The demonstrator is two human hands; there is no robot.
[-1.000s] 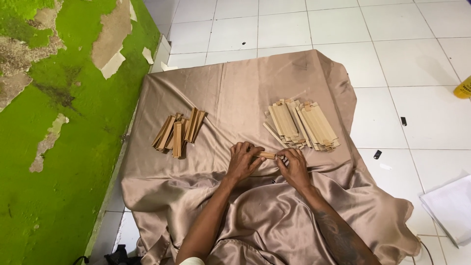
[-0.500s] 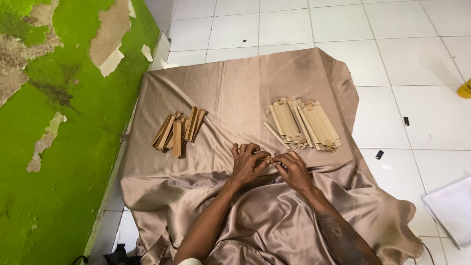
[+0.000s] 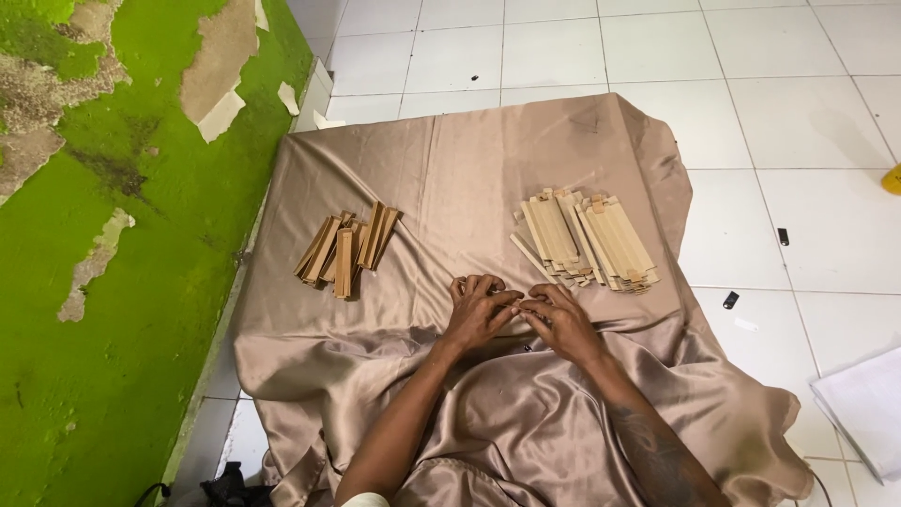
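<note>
- Both hands met low on the tan satin cloth (image 3: 488,169), fingertips together. Left hand (image 3: 477,314) lay knuckles up; right hand (image 3: 563,324) faced it, touching at the fingers.
- A thin pale wooden strip (image 3: 511,302) showed only as a sliver between the fingertips. Most of it was hidden under the fingers, so its full length and ends could not be made out.
- Grip: both hands were pinched narrow on that strip, one from each side.
- The strip's long axis ran roughly left to right, from one hand across to the other, lying nearly flat over the cloth.
- Up and right of the grip, well apart: a pile of light wooden strips (image 3: 587,239), long axes running away from the person and leaning slightly left at the far end.
- Up and left of the grip, farther off: a smaller darker bundle of strips (image 3: 345,249), fanned out, far ends leaning right.
- Left of everything: a green wall (image 3: 113,310) with peeling patches. Right of the cloth: white floor tiles (image 3: 798,216), with a white sheet (image 3: 868,404) cut off at the frame's edge.
- Forearms were cut off at the bottom edge.
- Against the frame one second before: then the strip showed plainly between the hands; the fingers had since closed over it. Both piles were unchanged.
</note>
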